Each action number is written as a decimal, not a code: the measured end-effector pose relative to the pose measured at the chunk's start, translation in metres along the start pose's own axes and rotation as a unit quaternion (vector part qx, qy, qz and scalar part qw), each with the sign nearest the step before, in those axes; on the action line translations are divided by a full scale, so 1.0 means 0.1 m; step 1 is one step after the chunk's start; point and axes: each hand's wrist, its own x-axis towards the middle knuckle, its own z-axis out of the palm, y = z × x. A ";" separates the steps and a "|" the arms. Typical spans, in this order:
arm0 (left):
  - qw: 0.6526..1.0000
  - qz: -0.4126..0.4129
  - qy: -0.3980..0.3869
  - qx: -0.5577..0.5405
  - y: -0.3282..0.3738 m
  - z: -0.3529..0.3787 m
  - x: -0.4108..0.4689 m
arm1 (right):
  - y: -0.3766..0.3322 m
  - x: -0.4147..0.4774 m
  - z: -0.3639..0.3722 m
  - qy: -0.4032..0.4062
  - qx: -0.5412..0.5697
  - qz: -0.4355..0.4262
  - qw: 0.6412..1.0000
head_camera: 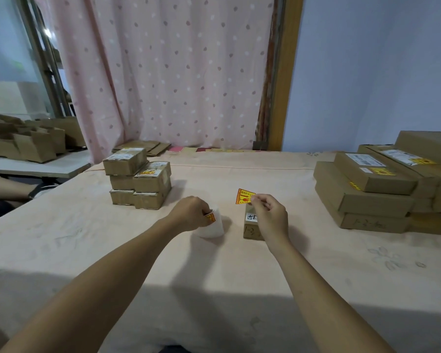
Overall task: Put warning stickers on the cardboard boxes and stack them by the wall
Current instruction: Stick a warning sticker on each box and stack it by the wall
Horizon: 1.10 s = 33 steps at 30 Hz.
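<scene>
Several stacked boxes (pixel 367 186) bore stickers, while the right hand (pixel 268 213) pinched a sticker (pixel 244 196) above one loose box (pixel 251 226) awaiting it, the left hand (pixel 189 210) gripping the roll (pixel 211 226).

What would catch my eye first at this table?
Most likely the bright yellow-and-red warning sticker, pinched in the right hand over a small cardboard box in the middle of the table. Beside it, the left hand grips a white sticker roll. Box stacks flank them: small boxes at the far left and long flat boxes at the right, with a pink dotted curtain behind.
</scene>
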 end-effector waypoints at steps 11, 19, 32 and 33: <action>0.992 0.005 -0.125 -0.032 0.18 -0.17 0.15 | 0.04 0.10 -0.29 -0.008 -0.071 0.000 0.997; 0.988 0.049 0.005 -0.145 0.66 -0.07 0.27 | 0.04 0.20 -0.50 -0.019 -0.090 0.009 0.996; 0.954 0.018 0.126 -0.272 1.14 0.52 0.32 | 0.01 0.46 -0.53 -0.062 -0.131 0.028 0.989; 0.950 0.006 0.128 -0.284 1.14 0.53 0.33 | 0.02 0.46 -0.50 -0.059 -0.137 0.028 0.988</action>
